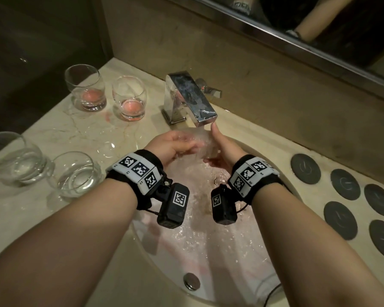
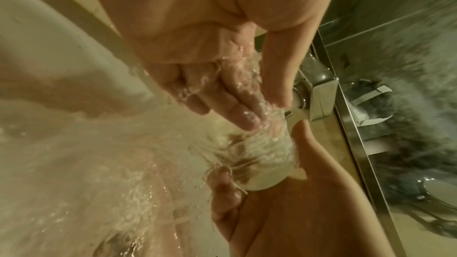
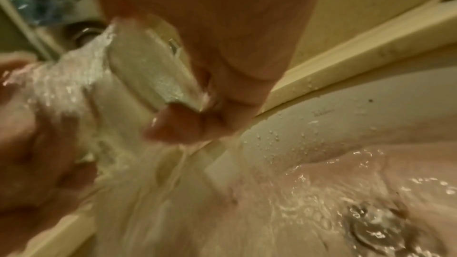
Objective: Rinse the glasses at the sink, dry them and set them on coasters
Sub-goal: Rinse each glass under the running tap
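Note:
A clear glass (image 1: 201, 140) is tilted under the running tap (image 1: 192, 100), with water pouring over it into the sink (image 1: 282, 180). My right hand (image 1: 216, 144) grips its base and side; the right wrist view shows the hand (image 3: 195, 93) wrapped round the glass (image 3: 143, 65). My left hand (image 1: 185, 144) is at the glass mouth. In the left wrist view the left hand (image 2: 259, 108) straddles the rim of the glass (image 2: 259, 163) in the stream. Two glasses with pink residue (image 1: 84, 90) (image 1: 130, 99) stand at the back left. Several dark round coasters (image 1: 305, 169) lie on the right.
Two clear glasses holding water (image 1: 16, 159) (image 1: 75, 175) stand on the wet marble counter (image 1: 60, 129) at the front left. The tap lever (image 1: 213, 91) sits behind the spout. A mirror (image 1: 319, 29) runs along the back wall. The drain (image 3: 375, 228) is under flowing water.

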A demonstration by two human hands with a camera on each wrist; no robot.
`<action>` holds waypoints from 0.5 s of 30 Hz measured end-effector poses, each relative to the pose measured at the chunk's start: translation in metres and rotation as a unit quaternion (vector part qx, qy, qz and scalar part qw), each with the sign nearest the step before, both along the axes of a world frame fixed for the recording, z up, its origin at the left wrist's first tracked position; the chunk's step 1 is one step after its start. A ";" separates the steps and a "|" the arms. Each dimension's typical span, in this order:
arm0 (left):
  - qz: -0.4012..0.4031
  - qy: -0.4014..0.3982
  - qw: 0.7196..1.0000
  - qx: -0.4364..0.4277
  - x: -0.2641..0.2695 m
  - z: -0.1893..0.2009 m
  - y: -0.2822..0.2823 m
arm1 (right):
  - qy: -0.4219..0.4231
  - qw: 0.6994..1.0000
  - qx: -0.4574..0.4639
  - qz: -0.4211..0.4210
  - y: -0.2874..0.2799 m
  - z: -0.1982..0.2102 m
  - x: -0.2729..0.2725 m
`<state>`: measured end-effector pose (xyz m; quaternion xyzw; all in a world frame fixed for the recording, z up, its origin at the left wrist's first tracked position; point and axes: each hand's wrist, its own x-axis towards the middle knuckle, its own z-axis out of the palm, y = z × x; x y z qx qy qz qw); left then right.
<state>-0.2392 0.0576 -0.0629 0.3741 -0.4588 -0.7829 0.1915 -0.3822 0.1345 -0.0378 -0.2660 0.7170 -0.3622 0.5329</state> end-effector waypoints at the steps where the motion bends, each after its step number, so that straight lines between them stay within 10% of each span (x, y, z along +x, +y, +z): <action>1: 0.001 -0.004 1.000 -0.005 0.001 0.002 0.000 | -0.039 0.999 -0.018 0.000 0.002 -0.001 -0.001; 15: -0.005 -0.161 0.987 -0.024 0.014 -0.008 0.009 | 0.270 0.956 -0.094 0.065 -0.004 -0.002 0.006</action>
